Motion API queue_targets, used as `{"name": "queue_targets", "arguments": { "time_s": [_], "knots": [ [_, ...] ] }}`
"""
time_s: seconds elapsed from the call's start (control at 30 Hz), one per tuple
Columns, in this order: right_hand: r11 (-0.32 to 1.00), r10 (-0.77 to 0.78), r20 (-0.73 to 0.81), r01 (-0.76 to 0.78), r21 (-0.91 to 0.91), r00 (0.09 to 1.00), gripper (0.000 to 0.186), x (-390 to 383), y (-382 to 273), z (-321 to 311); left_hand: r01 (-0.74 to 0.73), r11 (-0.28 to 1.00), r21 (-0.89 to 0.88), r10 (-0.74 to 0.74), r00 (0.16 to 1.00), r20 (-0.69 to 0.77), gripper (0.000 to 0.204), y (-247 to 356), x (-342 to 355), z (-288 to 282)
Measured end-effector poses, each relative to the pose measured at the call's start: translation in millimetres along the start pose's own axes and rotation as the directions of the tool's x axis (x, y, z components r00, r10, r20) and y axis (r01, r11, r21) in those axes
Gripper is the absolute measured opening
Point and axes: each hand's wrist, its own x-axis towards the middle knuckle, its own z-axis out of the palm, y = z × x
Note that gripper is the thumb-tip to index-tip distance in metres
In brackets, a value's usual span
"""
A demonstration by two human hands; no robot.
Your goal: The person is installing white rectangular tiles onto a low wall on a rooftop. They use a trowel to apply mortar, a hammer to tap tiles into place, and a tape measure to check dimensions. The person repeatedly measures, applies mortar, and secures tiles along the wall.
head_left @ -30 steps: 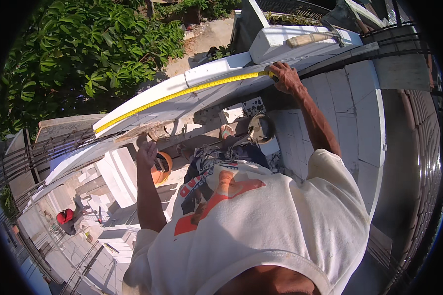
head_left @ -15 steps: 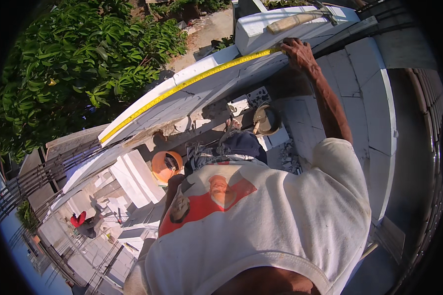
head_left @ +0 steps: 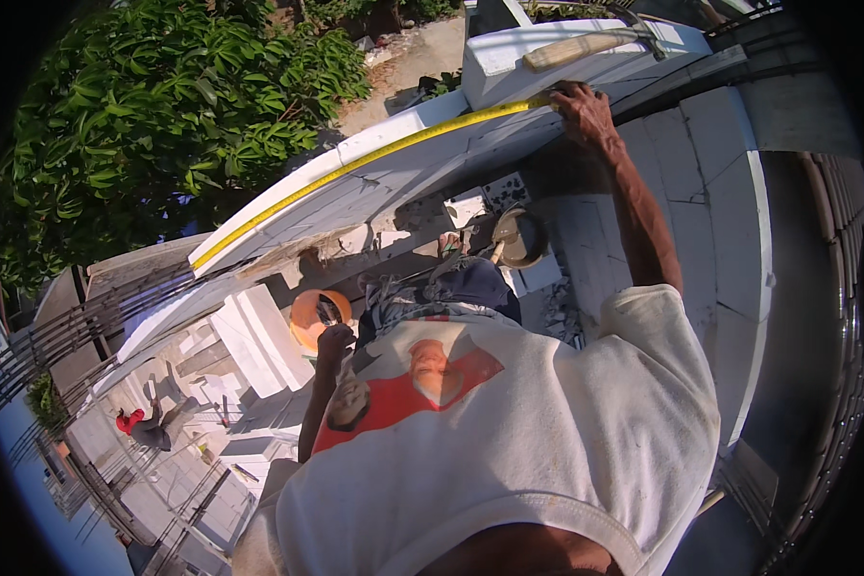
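Observation:
A yellow tape measure lies stretched along the top of a white block wall, from its far left end to the raised block at the right. My right hand is at the tape's right end, fingers closed over it against the wall. My left hand is low near my body, beside an orange bucket that has something dark in it. Its fingers look curled, and what they hold, if anything, is hard to make out. A wooden-handled tool rests on the raised white block beyond my right hand.
Another block wall stands on my right. Below are a round pan, white blocks and rubble. Far down on the left, a person in red is bent over. Leafy branches border the wall's outer side.
My left hand has come into view beside the orange bucket. My right hand stays at the tape's end, and the tape remains along the wall. The distant person has shifted left.

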Motion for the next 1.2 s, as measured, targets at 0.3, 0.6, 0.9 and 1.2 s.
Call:
{"name": "queue_targets", "arguments": {
  "time_s": [0.3, 0.6, 0.9, 1.2],
  "knots": [
    [1.000, -0.011, -0.003, 0.011, -0.012, 1.000, 0.039, 0.8, -2.9, -4.7, -0.069, 0.987, 0.143, 0.067, 0.997, 0.023, 0.017, -14.5, 16.6, 9.3],
    [0.999, -0.021, -0.069, 0.023, 0.033, 0.997, 0.045, -0.8, -5.3, -8.4, -0.127, 0.967, 0.220, 0.123, 0.992, 0.031, 0.016, -25.2, 21.5, -1.3],
    [0.999, -0.008, -0.068, 0.011, 0.038, 0.998, 0.042, -3.1, -8.9, -7.6, -0.124, 0.966, 0.228, 0.117, 0.992, 0.044, 0.015, -26.2, 16.7, -5.3],
    [0.999, -0.017, -0.017, 0.018, 0.038, 1.000, 0.046, 4.0, 3.4, -11.1, -0.155, 0.963, 0.219, 0.138, 0.986, 0.088, 0.015, -26.9, 23.7, 16.0]
  ]
}}
